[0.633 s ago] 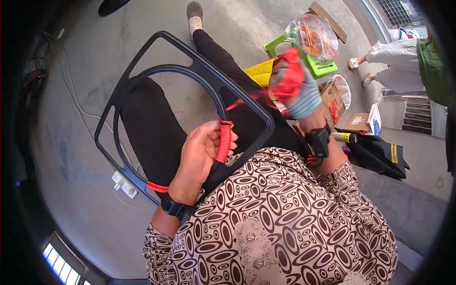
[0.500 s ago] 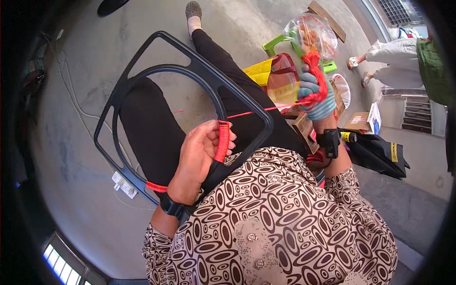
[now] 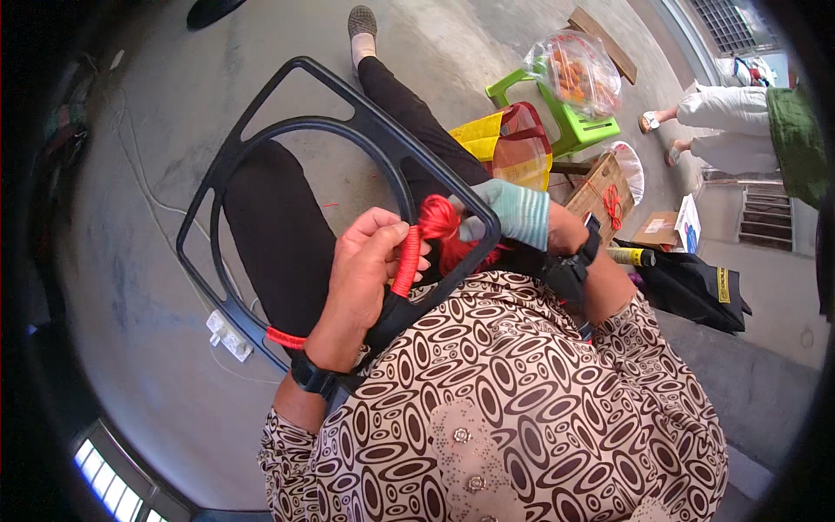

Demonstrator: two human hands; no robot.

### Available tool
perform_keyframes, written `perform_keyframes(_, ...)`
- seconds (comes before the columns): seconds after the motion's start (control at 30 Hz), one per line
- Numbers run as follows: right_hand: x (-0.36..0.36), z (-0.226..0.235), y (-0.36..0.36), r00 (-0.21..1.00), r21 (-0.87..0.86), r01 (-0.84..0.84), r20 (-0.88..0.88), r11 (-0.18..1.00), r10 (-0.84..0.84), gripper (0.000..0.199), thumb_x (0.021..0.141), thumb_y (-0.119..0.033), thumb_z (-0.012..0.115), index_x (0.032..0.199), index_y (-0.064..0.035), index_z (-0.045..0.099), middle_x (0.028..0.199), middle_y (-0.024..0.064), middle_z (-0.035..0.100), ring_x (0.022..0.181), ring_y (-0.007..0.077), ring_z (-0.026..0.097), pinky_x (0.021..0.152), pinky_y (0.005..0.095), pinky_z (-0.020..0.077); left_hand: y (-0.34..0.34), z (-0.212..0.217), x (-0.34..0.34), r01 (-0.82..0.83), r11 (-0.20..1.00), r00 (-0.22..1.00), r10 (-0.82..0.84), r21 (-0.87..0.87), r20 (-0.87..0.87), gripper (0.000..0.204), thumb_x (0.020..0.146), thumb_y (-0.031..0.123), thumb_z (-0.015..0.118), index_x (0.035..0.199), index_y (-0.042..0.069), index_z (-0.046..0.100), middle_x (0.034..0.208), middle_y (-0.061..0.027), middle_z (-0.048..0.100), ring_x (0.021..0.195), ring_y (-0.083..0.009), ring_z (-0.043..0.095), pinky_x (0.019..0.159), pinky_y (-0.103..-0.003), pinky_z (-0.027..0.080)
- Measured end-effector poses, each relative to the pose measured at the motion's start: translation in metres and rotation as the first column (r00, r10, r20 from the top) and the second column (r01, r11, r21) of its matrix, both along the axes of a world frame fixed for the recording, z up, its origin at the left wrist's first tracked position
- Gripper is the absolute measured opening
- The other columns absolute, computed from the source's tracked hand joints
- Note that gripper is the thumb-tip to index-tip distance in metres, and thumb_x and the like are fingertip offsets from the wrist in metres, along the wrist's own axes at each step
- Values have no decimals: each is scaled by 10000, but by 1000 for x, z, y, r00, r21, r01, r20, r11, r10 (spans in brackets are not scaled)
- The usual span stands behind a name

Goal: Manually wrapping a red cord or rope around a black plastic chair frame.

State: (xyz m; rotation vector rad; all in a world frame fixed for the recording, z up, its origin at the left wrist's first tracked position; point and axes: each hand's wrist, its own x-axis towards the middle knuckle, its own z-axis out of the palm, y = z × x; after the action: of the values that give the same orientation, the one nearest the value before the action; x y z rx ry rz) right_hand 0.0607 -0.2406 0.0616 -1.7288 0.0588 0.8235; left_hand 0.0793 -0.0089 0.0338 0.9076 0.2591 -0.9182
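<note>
A black frame [image 3: 300, 65] with a round inner ring lies across my lap. Red cord [image 3: 407, 261] is wound in tight turns around one stretch of the ring. My left hand [image 3: 370, 257], bare, grips the ring at this wrapped stretch, thumb and forefinger pinching its upper end. My right hand [image 3: 509, 213], in a striped grey-green glove, is behind the frame's right bar, closed on a bundle of red cord [image 3: 439, 217]. The bundle shows in the gap between ring and bar; the bar partly hides the fingers. A second short red wrap [image 3: 285, 339] sits lower on the frame.
A green stool [image 3: 591, 130] carries a clear bag of orange items [image 3: 574, 78]. Nearby are a yellow-and-red bag [image 3: 513, 143], a wooden board [image 3: 600, 187] with loose red cord and a black bag [image 3: 696, 287]. A power strip [image 3: 228, 337] lies left; another person [image 3: 731, 122] stands right.
My right hand has come down and left from beside the stool, carrying the red cord bundle to the frame's gap. My left hand keeps its place, its thumb now up at the wrap's top end.
</note>
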Motion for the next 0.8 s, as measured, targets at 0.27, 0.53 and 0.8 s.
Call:
perform_keyframes(0.27,26,-42,46,951,436,296,-53,850,-304,382,858,-259,630,1141,-28,519,910,6,579,776,95,551,727,242,468,-2,10,-9,-51,995,979,32,88,203,256,886,139,526,1104,4,525,831,-96,632,623,-155,613,521,-261,509)
perform_keyframes(0.53,15,-42,41,748,453,652,-513,608,-420,305,894,-313,576,1105,-93,564,983,45,622,812,132,604,750,270,508,2,-18,-10,-211,970,975,200,-121,-99,383,949,316,427,1105,-14,540,959,-124,642,792,-223,645,650,-338,539)
perform_keyframes(0.8,47,-60,13,605,683,709,-461,176,-649,361,894,-333,542,1126,-57,532,1143,137,586,1032,255,586,869,458,497,4,-13,-2,-34,986,982,2,-166,-190,455,951,370,404,1061,-44,555,884,-153,636,730,-207,627,645,-302,523)
